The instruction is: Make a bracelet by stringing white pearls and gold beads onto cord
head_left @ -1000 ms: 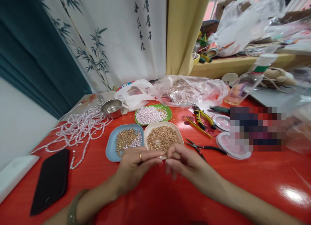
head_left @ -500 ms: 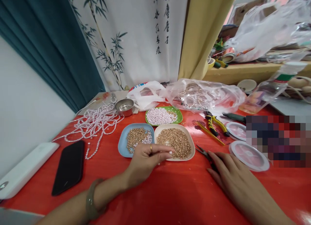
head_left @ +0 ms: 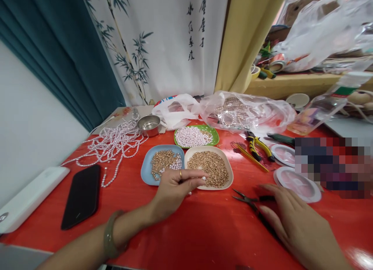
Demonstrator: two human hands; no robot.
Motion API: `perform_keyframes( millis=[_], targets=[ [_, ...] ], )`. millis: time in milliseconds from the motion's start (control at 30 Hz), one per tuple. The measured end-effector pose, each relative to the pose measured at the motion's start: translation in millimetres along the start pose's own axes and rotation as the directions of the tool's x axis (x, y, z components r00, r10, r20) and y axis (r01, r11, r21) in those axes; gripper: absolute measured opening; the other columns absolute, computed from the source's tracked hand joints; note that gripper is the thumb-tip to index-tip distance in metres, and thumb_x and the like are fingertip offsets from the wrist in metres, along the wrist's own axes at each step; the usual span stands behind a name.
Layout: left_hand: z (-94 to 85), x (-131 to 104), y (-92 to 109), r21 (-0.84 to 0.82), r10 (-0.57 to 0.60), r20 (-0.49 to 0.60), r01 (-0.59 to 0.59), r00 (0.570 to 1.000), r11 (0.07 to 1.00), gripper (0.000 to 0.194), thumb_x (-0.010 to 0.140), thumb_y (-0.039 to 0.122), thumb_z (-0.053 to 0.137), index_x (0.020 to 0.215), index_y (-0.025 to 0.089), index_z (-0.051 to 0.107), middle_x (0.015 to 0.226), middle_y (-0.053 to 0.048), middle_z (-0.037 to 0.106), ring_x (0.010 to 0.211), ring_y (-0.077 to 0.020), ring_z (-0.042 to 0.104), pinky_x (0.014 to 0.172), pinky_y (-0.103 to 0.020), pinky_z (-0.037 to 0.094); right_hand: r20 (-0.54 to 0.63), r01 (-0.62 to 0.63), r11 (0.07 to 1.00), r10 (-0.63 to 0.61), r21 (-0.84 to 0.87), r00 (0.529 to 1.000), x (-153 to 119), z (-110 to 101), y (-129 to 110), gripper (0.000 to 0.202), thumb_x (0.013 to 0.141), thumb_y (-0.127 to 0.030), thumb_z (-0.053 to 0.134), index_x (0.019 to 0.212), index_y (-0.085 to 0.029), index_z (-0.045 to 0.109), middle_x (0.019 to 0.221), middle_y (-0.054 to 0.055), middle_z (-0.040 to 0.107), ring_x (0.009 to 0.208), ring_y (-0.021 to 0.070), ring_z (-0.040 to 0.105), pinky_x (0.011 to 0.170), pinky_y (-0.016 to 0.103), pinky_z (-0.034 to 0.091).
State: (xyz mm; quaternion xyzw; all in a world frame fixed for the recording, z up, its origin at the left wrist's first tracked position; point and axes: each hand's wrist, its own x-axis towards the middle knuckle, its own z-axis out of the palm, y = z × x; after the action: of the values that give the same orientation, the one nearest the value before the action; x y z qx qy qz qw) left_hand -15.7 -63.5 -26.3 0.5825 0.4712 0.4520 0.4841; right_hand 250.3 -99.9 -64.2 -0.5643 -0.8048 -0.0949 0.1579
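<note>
My left hand, with a ring and a bangle, pinches a small white pearl bead between thumb and forefinger. Another pearly bead shows just below its fingers; how it is attached is too small to tell. This hand is over the near edges of a blue tray of gold and pearl beads and a cream tray of gold beads. On the right, my right hand curls over the black handles of slim-nosed pliers. Their jaws are parted and point left; the palm side is hidden.
A green tray of white beads stands behind. Pearl strands, a metal bowl and a phone are at left. Yellow-black pliers, yellow tweezers and spools lie at right, with a bag of beads behind.
My right hand and the slim-nosed pliers have come nearer to me, and the pliers' handles now show spread apart. My left hand keeps its pinch in nearly the same place.
</note>
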Motion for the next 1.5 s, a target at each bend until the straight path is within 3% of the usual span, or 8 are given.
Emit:
perform_keyframes(
  millis=[200,400,533,667,767,900,1267,1500],
  targets=[
    [0.4,0.5,0.6,0.008,-0.038,0.01,0.038,0.999,0.999,0.016,0.068,0.029,0.064,0.077,0.02,0.073,0.055,-0.002,0.065,0.044,-0.0077,0.047,0.043,-0.018,0.046,-0.009,0.208,0.976,-0.209,-0.071,0.978,-13.3,-2.6,-2.0,0.058,0.084,-0.053,0.036,0.113,-0.007,0.052,0.109,0.02,0.059,0.098,0.0314,0.056,0.077,0.045,0.05],
    [0.0,2.7,4.5,-0.024,-0.079,-0.021,0.079,0.997,0.997,0.017,0.066,0.03,0.065,0.078,0.02,0.073,0.068,-0.003,0.069,0.049,-0.0079,0.05,0.041,-0.017,0.048,-0.01,0.156,0.987,-0.156,0.023,0.988,-6.7,1.9,10.4,0.04,0.087,-0.041,0.035,0.089,-0.012,0.063,0.085,0.014,0.062,0.079,0.0272,0.059,0.071,0.044,0.05],
    [-0.8,4.6,3.3,-0.072,-0.114,-0.035,0.111,0.993,0.991,0.019,0.066,0.03,0.065,0.079,0.019,0.072,0.076,-0.005,0.07,0.05,-0.008,0.051,0.041,-0.018,0.049,0.006,-0.065,0.96,0.066,0.272,0.998,6.1,-1.9,22.8,0.03,0.083,-0.041,0.041,0.08,-0.016,0.059,0.08,0.01,0.061,0.074,0.0245,0.059,0.063,0.037,0.049],
    [-1.1,6.7,-0.2,-0.067,-0.107,-0.026,0.105,0.994,0.992,0.019,0.066,0.03,0.066,0.08,0.019,0.072,0.068,-0.004,0.069,0.047,-0.0082,0.051,0.039,-0.018,0.047,0.2,-0.32,0.708,0.25,0.629,0.947,34.0,-17.4,13.8,0.024,0.082,-0.042,0.043,0.077,-0.02,0.052,0.066,0.002,0.057,0.059,0.0176,0.054,0.051,0.029,0.044],
    [-0.8,8.5,-1.3,-0.063,-0.129,-0.017,0.128,0.991,0.99,0.02,0.067,0.031,0.065,0.081,0.019,0.072,0.066,-0.004,0.069,0.048,-0.0088,0.052,0.04,-0.018,0.046,0.394,-0.429,0.406,0.17,0.807,0.903,60.3,-28.7,-7.1,0.021,0.08,-0.041,0.048,0.074,-0.021,0.05,0.059,-0.001,0.054,0.044,0.0119,0.046,0.037,0.023,0.035],
    [-0.9,10.4,-2.1,-0.016,-0.076,-0.025,0.076,0.997,0.997,0.019,0.068,0.029,0.065,0.081,0.018,0.073,0.063,-0.004,0.069,0.047,-0.0086,0.052,0.041,-0.018,0.044,0.408,-0.393,0.305,0.016,0.867,0.913,82.0,-33.3,-36.1,0.021,0.075,-0.037,0.057,0.085,-0.02,0.063,0.081,0.005,0.065,0.079,0.0204,0.06,0.07,0.034,0.049],
    [-3.0,10.2,-7.6,0.137,0.247,-0.034,-0.24,0.968,0.961,0.014,0.073,0.019,0.062,0.083,0.022,0.071,0.08,-0.003,0.073,0.062,-0.0121,0.064,0.062,-0.023,0.052,0.457,-0.363,0.349,-0.242,0.864,0.856,84.2,-29.6,-46.5,0.037,0.082,-0.033,0.053,0.117,-0.025,0.057,0.104,0.005,0.067,0.095,0.0221,0.058,0.083,0.034,0.045],
    [-5.3,9.8,-9.6,0.267,0.395,-0.017,-0.377,0.918,0.887,0.014,0.076,0.02,0.061,0.086,0.023,0.07,0.073,-0.002,0.072,0.061,-0.0115,0.064,0.059,-0.023,0.049,0.481,-0.391,0.351,-0.222,0.851,0.848,83.1,-30.3,-43.1,0.038,0.081,-0.034,0.054,0.118,-0.027,0.056,0.1,0.004,0.068,0.091,0.0208,0.059,0.08,0.033,0.045]
  ],
)
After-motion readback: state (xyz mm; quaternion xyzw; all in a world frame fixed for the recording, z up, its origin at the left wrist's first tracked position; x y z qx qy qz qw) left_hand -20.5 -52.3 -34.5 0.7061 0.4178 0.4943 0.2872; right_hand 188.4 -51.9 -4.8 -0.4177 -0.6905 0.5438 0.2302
